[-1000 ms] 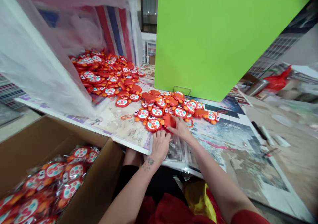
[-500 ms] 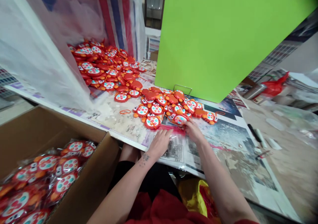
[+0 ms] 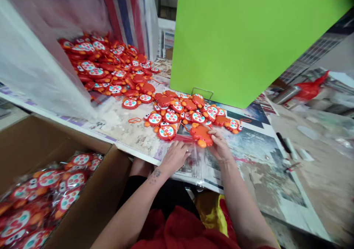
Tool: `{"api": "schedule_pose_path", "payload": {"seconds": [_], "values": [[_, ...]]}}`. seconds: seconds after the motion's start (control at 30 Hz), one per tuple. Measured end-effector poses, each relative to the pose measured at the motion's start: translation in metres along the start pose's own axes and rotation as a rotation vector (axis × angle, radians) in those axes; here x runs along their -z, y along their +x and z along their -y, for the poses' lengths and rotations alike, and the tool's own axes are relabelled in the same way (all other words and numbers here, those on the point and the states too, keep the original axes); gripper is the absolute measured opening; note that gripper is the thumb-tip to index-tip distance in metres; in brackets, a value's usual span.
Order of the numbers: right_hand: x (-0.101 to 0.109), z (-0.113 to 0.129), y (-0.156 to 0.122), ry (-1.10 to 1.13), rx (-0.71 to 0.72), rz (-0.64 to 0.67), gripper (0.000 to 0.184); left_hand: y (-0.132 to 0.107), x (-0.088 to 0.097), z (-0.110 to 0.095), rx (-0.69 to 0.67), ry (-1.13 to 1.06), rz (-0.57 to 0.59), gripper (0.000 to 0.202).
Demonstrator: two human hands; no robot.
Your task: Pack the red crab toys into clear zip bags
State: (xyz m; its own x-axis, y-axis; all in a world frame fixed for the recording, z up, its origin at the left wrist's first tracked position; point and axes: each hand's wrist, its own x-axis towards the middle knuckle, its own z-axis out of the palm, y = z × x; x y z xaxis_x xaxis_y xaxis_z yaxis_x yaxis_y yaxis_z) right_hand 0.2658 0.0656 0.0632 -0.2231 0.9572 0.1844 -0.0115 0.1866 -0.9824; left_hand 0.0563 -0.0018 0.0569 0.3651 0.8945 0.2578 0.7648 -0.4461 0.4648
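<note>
My right hand [image 3: 221, 147] grips a red crab-shaped toy [image 3: 201, 134], turned back side up, at the mouth of a clear plastic bag [image 3: 193, 160] lying flat on the table. My left hand [image 3: 175, 156] presses down on the bag's left part, fingers spread on the plastic. Just beyond lies a loose cluster of red crab toys [image 3: 179, 116] with white dotted faces. A bigger heap of the same toys [image 3: 107, 68] spills from a large clear sack at the far left.
A cardboard box [image 3: 91, 204] at my lower left holds several bagged crab toys [image 3: 49, 193]. A green board [image 3: 243, 39] stands upright behind the cluster. The table [image 3: 262, 168] is covered with printed sheets; pens [image 3: 284, 144] lie at the right.
My right hand has picked a crab toy out of the cluster, turned it back side up and brought it to the bag's mouth. My left hand stays on the bag.
</note>
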Motion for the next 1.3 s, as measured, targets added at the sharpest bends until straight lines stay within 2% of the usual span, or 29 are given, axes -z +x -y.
{"api": "schedule_pose_path", "payload": {"seconds": [0.17, 0.33, 0.43, 0.53, 0.6, 0.67, 0.73, 0.77, 0.8, 0.87, 0.93, 0.97, 1.07, 1.17, 1.3], "values": [[-0.007, -0.007, 0.010, -0.024, 0.095, -0.049, 0.054, -0.002, -0.002, -0.002, -0.082, 0.100, -0.025, 0.031], [-0.014, -0.010, 0.012, -0.147, -0.040, 0.000, 0.044, -0.002, -0.008, 0.001, -0.069, 0.151, -0.095, 0.021], [-0.024, -0.006, 0.010, -0.204, -0.071, 0.129, 0.041, -0.003, -0.009, 0.000, -0.071, 0.112, -0.159, 0.021], [-0.037, 0.001, 0.009, -0.288, 0.011, 0.329, 0.043, -0.002, -0.007, -0.001, -0.072, 0.039, -0.221, 0.016], [-0.039, 0.004, 0.009, -0.339, 0.083, 0.315, 0.048, -0.001, -0.005, -0.001, -0.066, -0.019, -0.226, 0.014], [-0.032, 0.005, 0.010, -0.398, 0.097, 0.138, 0.054, 0.001, -0.004, 0.001, -0.048, -0.072, -0.201, 0.013], [-0.019, 0.006, 0.008, -0.470, 0.028, -0.048, 0.058, 0.001, -0.003, 0.002, -0.022, -0.114, -0.177, 0.014], [-0.011, 0.006, 0.007, -0.505, -0.027, -0.083, 0.059, 0.001, -0.002, 0.002, -0.012, -0.132, -0.171, 0.014], [-0.005, 0.006, 0.005, -0.531, -0.085, -0.057, 0.059, 0.001, 0.000, 0.002, -0.005, -0.150, -0.166, 0.014], [0.006, 0.008, -0.001, -0.538, -0.166, 0.119, 0.051, -0.001, 0.002, 0.001, -0.001, -0.185, -0.158, 0.013], [0.010, 0.010, -0.005, -0.484, -0.174, 0.300, 0.042, -0.002, 0.005, -0.001, -0.007, -0.220, -0.142, 0.012], [0.011, 0.010, -0.007, -0.450, -0.160, 0.350, 0.040, -0.003, 0.007, -0.001, -0.012, -0.237, -0.130, 0.012], [0.012, 0.011, -0.008, -0.394, -0.127, 0.394, 0.043, -0.002, 0.011, -0.001, -0.004, -0.287, -0.084, 0.010], [0.012, 0.011, -0.008, -0.389, -0.113, 0.433, 0.048, 0.001, 0.018, 0.001, 0.053, -0.312, 0.011, 0.007], [0.008, 0.013, -0.008, -0.427, -0.022, 0.385, 0.042, 0.007, 0.030, 0.004, 0.070, -0.288, 0.156, 0.009]]}}
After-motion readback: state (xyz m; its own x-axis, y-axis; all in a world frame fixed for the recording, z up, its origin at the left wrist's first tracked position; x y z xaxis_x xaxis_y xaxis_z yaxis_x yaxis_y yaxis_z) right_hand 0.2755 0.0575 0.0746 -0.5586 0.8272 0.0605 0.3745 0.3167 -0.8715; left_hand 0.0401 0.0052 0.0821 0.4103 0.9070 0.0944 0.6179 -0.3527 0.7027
